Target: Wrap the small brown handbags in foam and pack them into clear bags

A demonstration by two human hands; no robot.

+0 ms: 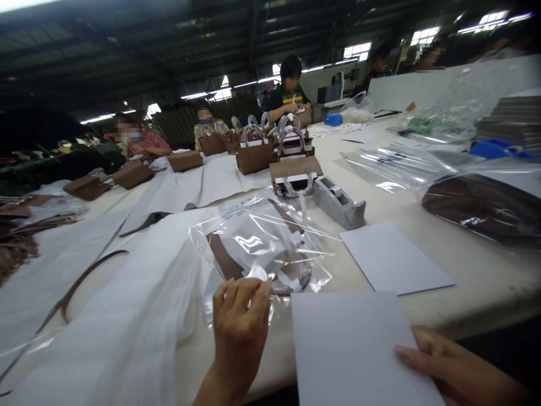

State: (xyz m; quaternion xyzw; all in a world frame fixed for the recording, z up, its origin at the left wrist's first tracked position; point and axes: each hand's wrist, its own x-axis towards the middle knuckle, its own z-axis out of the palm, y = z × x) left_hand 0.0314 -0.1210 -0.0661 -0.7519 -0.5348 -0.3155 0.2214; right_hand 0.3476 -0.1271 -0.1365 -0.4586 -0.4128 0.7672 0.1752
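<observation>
My left hand [240, 324] is closed in a pinch on the near edge of a clear plastic bag [257, 242] that holds a brown handbag wrapped in white paper. My right hand [456, 369] grips the right edge of a white sheet of card [350, 349] at the table's front edge, thumb on top. The bag lies flat on the table [422, 211], just beyond the sheet.
A second white sheet [393, 258] lies right of the bag. A grey tape dispenser [340, 202] stands behind it. Brown handbags [256, 152] and bagged ones [482, 206] crowd the table. White tissue [127, 304] covers the left. Other people work at the far end.
</observation>
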